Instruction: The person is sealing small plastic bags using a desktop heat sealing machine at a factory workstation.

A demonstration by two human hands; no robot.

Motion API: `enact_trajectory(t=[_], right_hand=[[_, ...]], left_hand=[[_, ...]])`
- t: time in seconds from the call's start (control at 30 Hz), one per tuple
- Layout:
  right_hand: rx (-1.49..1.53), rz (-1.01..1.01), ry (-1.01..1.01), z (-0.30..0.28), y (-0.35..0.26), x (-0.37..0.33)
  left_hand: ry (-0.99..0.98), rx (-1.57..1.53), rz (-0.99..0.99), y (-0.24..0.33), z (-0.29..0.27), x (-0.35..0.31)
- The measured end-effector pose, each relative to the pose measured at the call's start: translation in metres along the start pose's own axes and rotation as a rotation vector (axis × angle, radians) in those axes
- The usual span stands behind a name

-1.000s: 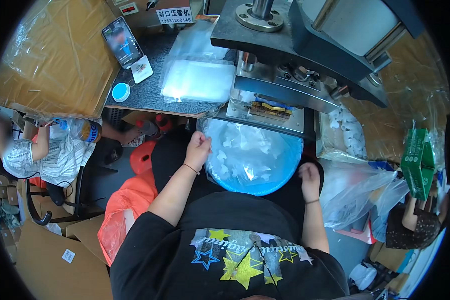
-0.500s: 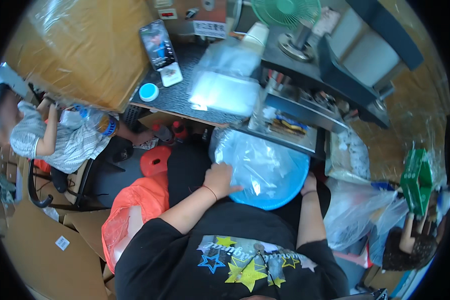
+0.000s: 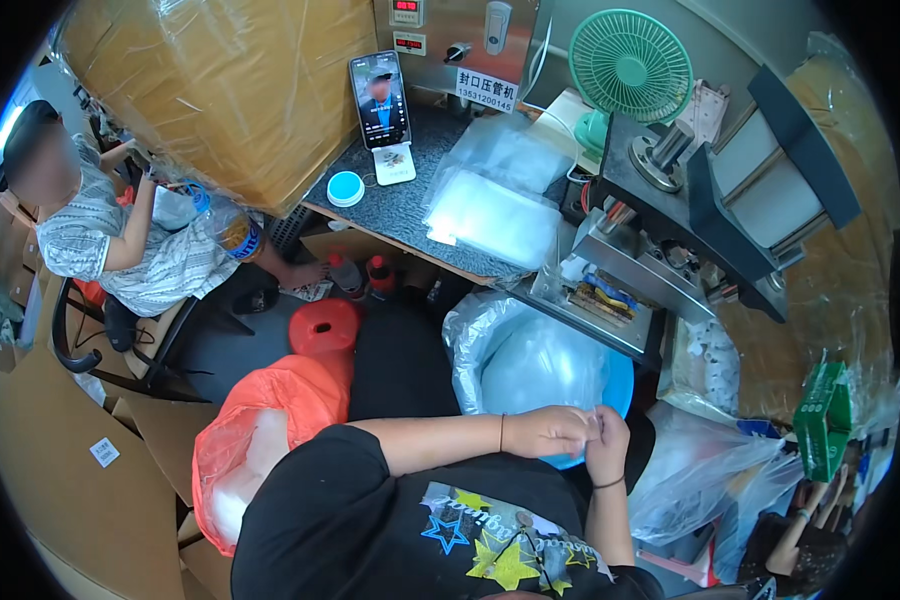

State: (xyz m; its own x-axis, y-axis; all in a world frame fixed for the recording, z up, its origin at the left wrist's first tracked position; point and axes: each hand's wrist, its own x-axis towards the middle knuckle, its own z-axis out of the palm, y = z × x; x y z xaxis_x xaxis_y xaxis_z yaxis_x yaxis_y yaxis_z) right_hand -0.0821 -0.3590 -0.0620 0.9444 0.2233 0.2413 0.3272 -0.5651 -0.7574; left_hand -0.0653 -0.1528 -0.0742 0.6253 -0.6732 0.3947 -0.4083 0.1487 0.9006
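Observation:
A blue basin (image 3: 620, 385) sits between my legs, under the machine's front edge. A clear plastic bag (image 3: 535, 365) lines it and bulges up inside. Over the basin's near right rim, my left hand (image 3: 550, 431) and my right hand (image 3: 608, 442) meet, both with closed fingers. A small bit of clear plastic (image 3: 595, 425) shows pinched between their fingertips. Whether it belongs to the basin's bag I cannot tell.
A press machine (image 3: 660, 265) stands ahead right beside a green fan (image 3: 630, 65). The worktop (image 3: 410, 225) holds a phone (image 3: 378, 100), plastic bags (image 3: 500, 215) and a round tub (image 3: 345, 188). Left are a red bag (image 3: 260, 400), a red stool (image 3: 325, 325) and a seated person (image 3: 120, 210).
My left hand has moved right across the basin to meet my right hand, which has come nearer to me. The view has shifted, and the basin's bag lies differently.

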Motion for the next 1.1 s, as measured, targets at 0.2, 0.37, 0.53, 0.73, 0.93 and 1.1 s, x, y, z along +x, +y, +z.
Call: enact_trajectory(t=[0.2, 0.37, 0.53, 0.73, 0.93, 1.1], right_hand=[[-0.370, -0.302, -0.047, -0.029, -0.033, -0.014], [-0.274, -0.630, -0.304, 0.011, -0.073, 0.005], [0.400, 0.383, -0.150, 0.034, -0.016, 0.028], [-0.075, -0.133, -0.218, 0.055, 0.005, 0.017], [-0.133, -0.386, -0.087, 0.055, -0.045, 0.014], [-0.058, 0.003, -0.608, 0.066, 0.041, 0.016]], left_hand=[[0.323, 0.321, 0.016, -0.003, 0.011, -0.003], [0.097, 0.553, -0.125, -0.024, 0.018, -0.016], [0.425, 0.354, -0.166, -0.032, 0.020, -0.028], [0.316, -0.125, -0.611, -0.056, -0.004, -0.042], [0.153, -0.339, -0.628, -0.060, -0.012, -0.054], [0.123, 0.440, -0.378, -0.038, 0.002, -0.045]])
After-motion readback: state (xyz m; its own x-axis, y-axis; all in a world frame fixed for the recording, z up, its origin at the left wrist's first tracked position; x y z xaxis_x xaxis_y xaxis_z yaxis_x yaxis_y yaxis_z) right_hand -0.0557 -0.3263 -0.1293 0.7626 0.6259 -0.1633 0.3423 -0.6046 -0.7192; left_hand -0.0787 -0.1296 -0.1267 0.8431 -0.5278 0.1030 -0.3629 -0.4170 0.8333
